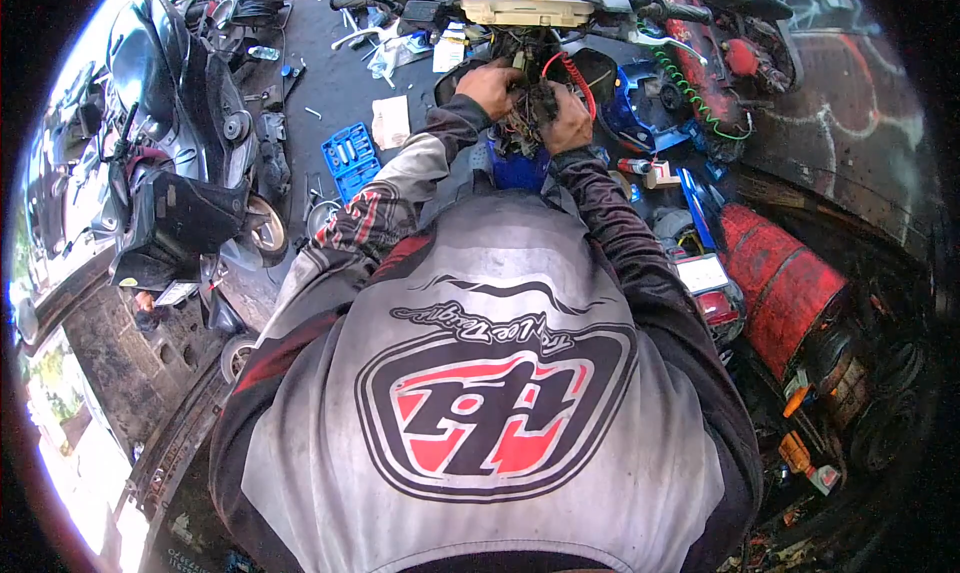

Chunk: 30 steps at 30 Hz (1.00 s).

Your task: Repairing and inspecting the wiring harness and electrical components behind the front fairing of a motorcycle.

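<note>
From the head camera: both hands were clamped on a dark, grimy wire bundle under the scooter's dash — left hand, right hand. It looked limp, light and greasy — best gripped at the thick middle, not by the red wire.

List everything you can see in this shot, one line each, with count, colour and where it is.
wiring bundle: one, dark, under the handlebars, in both hands
coiled cable: one, red, right of the hands
socket set tray: one, blue, on the ground at left
scooter: one, grey and black, far left
cylinder: one, red, lying at right
left hand: one, grip on the bundle
right hand: one, grip on the bundle
</note>
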Each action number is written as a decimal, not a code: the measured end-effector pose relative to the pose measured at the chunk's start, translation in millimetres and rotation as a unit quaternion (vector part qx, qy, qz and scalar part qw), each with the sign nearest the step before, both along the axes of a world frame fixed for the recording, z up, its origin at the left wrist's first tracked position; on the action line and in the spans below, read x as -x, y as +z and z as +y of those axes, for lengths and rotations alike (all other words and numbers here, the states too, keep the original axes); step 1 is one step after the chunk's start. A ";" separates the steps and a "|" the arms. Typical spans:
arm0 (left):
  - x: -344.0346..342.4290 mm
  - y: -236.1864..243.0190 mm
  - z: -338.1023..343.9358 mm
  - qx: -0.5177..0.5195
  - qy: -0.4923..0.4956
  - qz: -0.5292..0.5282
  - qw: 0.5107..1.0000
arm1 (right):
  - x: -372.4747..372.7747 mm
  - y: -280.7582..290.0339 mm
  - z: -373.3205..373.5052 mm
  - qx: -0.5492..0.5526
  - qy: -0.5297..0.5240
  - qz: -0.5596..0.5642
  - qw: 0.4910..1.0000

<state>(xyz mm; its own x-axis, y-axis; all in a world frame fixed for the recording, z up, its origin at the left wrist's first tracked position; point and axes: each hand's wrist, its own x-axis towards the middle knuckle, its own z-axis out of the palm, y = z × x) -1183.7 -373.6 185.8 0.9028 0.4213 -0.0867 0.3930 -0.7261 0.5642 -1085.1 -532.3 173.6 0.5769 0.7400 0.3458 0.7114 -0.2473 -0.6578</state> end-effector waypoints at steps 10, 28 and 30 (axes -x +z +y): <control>-5.0 -4.7 -5.6 0.013 -0.025 -0.043 0.999 | -2.6 6.2 -12.2 0.011 -0.009 0.031 0.999; -1.2 -3.3 1.8 -0.037 -0.122 -0.095 0.987 | -7.9 -24.0 2.4 -0.027 -0.207 0.623 0.754; -0.1 -4.4 2.2 -0.067 -0.124 -0.105 0.984 | -8.2 -26.2 -2.1 -0.030 -0.147 0.463 0.874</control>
<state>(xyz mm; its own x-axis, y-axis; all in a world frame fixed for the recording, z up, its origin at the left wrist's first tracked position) -1183.5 -371.5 181.4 0.9713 0.1812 0.1541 0.0795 -0.8580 0.5074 -1076.8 -534.4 147.4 0.7912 0.5102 -0.3372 -0.2209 -0.2756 -0.9355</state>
